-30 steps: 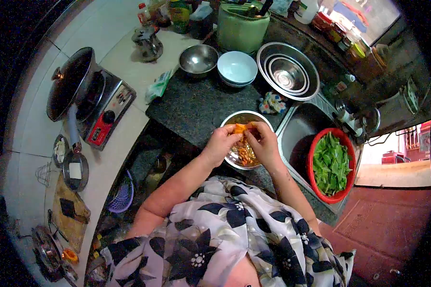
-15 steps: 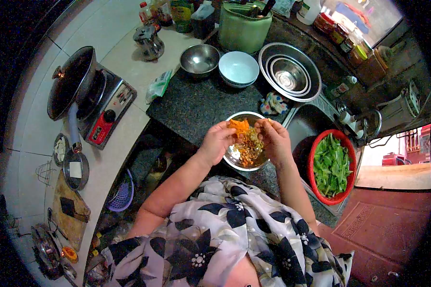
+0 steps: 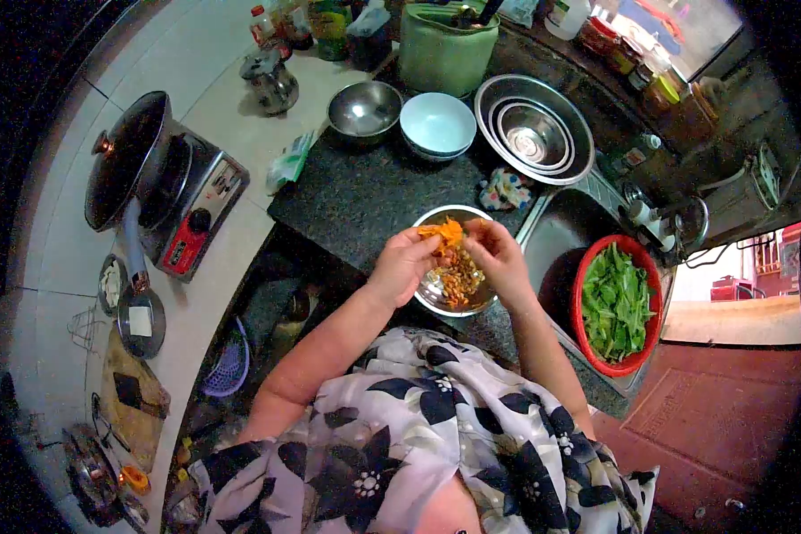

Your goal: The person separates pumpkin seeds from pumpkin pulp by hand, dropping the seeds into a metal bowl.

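Observation:
My left hand (image 3: 404,261) pinches an orange, petal-like piece (image 3: 448,232) over a steel bowl (image 3: 425,303). Close beside that piece on the right is my right hand (image 3: 498,258), its thumb and fingertips drawn together; what they hold, if anything, is too small to tell. Small orange, brown and yellowish bits (image 3: 458,280) lie in the bowl below both hands. The bowl rests near the front edge of the dark counter (image 3: 351,191).
Right of the bowl is a sink (image 3: 556,258) with a red basin (image 3: 653,331) of green leaves. Behind stand a steel bowl (image 3: 365,109), pale bowls (image 3: 438,123), nested steel basins (image 3: 574,169) and a green pot (image 3: 445,53). A wok (image 3: 125,169) and burner (image 3: 206,209) are left.
My right hand has come back left from the bowl's right side to the orange piece. My left hand still holds that piece, which now sits slightly higher.

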Tool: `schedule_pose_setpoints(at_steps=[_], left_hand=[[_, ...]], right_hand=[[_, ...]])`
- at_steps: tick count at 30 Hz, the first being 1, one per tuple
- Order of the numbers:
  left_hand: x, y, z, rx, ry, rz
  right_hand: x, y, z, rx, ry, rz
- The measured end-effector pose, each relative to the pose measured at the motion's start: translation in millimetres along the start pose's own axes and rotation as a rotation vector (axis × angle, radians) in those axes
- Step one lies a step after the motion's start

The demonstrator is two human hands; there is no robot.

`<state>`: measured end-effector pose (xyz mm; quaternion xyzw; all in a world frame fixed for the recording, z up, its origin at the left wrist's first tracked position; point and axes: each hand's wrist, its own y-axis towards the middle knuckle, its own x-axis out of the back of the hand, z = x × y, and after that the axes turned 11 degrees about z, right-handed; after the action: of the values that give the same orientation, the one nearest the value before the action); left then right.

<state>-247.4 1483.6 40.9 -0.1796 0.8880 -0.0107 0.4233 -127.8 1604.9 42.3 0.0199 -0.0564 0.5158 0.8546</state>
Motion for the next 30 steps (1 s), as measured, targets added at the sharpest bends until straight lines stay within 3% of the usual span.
schedule_pose_setpoints(at_steps=[4,8,13,18,25,30], left_hand=[[-3,2,5,0.056,0.136,0.008],[-5,-2,0,0.073,0.097,-0.001],[-6,-6,-5,0.086,0.035,0.012],[-2,-6,-2,0.065,-0.033,-0.015],[-6,-6,-1,0.102,0.17,-0.013],[-4,-4,3,0.068,0.088,-0.005]], right_hand=[[-13,1,-11,0.058,-0.023,0.025],[-10,-1,6,-0.155,0.155,0.06],[-9,-2,4,-0.182,0.401,0.046],[-5,-1,-3,-0.209,0.357,0.079],[-5,-4,-8,-0.172,0.364,0.071],[-6,-5,4,-0.212,0.701,0.077]])
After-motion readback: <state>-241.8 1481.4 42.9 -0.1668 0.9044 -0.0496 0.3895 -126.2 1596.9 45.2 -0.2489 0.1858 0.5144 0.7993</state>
